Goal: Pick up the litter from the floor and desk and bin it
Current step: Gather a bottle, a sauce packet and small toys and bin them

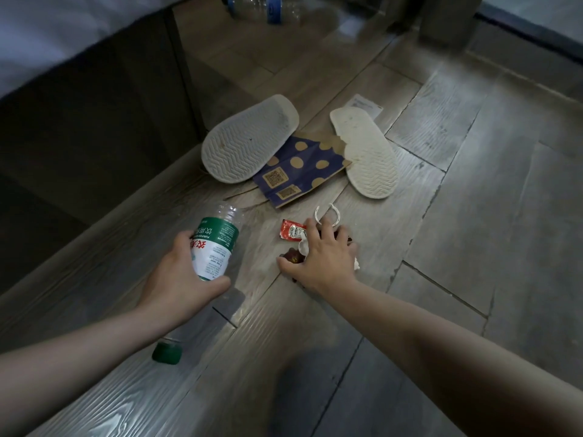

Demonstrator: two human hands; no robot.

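The floor point(457, 190) carries everything here, and no bin shows in view, so you will have to carry whatever you gather some way; that is where most of the risk sits.

The 2 upturned slippers point(249, 138) pin the blue dotted paper bag point(299, 168) between them. Pull the bag without shifting them and it may tear or drag a slipper along.

Your left hand point(183, 279) is wrapped around the clear bottle with the green label point(214, 244), held tilted off the floor. Its neck appears open, and the green cap point(167, 352) lies on the floor near your left forearm, easy to miss. Any liquid left inside could spill as you tip it.

Another bottle point(271, 7) lies far off by the bed point(47, 33) and could be forgotten.

Your right hand point(325, 257) is spread flat over a cluster of small litter: crumpled white paper point(303, 246) and a dark wrapper point(291, 257) under the fingers, with a red ketchup sachet point(291, 230) touching just beside and a white plastic ring point(328, 212) just beyond. Scooping so many small pieces 1-handed, you will likely drop some. Squeeze the sachet and it could burst.
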